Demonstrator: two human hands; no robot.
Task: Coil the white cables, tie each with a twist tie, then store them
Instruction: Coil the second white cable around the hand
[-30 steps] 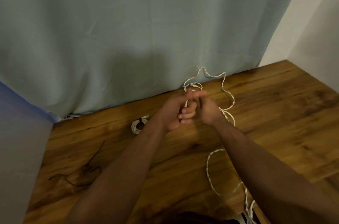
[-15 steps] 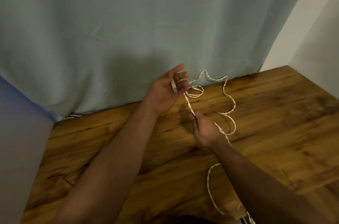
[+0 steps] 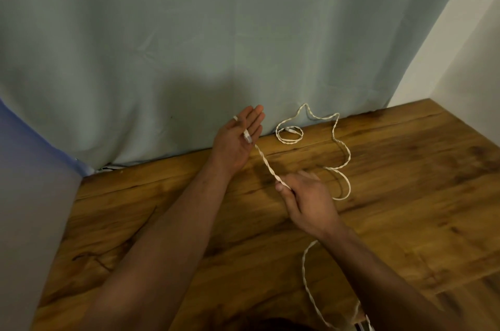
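Observation:
A long white twisted cable (image 3: 341,153) snakes over the wooden table, with a small loop near the curtain and another stretch running down toward the near edge. My left hand (image 3: 236,141) is raised, palm up, fingers nearly straight, with the cable's end pinned under the thumb across the fingers. A taut span runs from it down to my right hand (image 3: 305,199), which pinches the cable between thumb and fingers just above the tabletop.
A grey-green curtain (image 3: 216,46) hangs along the table's (image 3: 405,195) back edge. A white wall stands at the right, and a grey-blue panel at the left. My left forearm covers the table's left middle.
My hands, together a second ago, have drawn apart. The left hand rose toward the curtain with the cable end, and the right slid down along the cable, stretching a span between them.

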